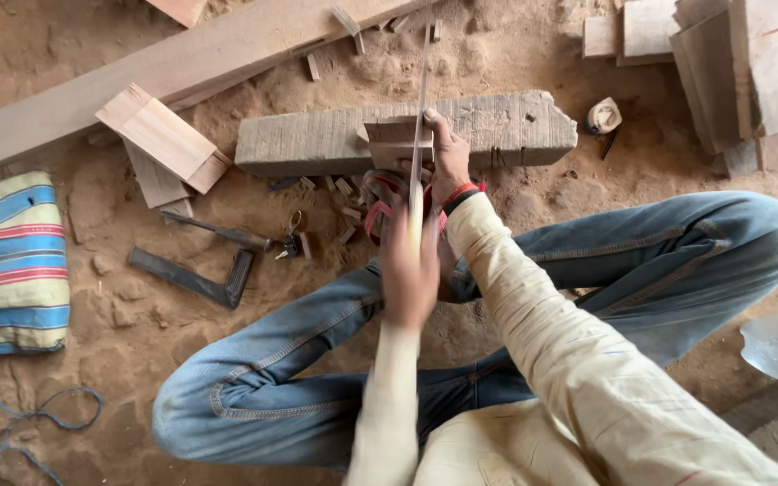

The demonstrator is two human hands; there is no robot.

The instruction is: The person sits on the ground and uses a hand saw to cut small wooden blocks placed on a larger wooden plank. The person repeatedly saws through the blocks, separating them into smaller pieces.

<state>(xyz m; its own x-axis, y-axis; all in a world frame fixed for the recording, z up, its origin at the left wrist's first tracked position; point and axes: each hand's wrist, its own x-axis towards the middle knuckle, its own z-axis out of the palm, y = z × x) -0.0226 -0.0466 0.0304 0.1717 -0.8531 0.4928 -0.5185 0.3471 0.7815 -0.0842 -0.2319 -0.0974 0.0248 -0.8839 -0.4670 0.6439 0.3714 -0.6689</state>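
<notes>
I sit on sandy ground with my legs in blue jeans bent to either side. My right hand (449, 155), with a red band at its wrist, presses a small wooden piece (391, 139) onto a weathered wooden block (317, 139). My left hand (409, 270), blurred, grips the handle of a hand saw (422, 108). Its thin blade stands edge-on and runs away from me across the small piece. A foot in a red-strapped sandal (378, 205) rests against the near side of the block.
A long plank (137, 72) lies at the top left, with cut boards (162, 135) beside it. A try square (200, 279), a dark tool (222, 232) and keys (290, 243) lie left of my knee. A striped bag (6, 261) is far left. Stacked wood (731, 63) is top right.
</notes>
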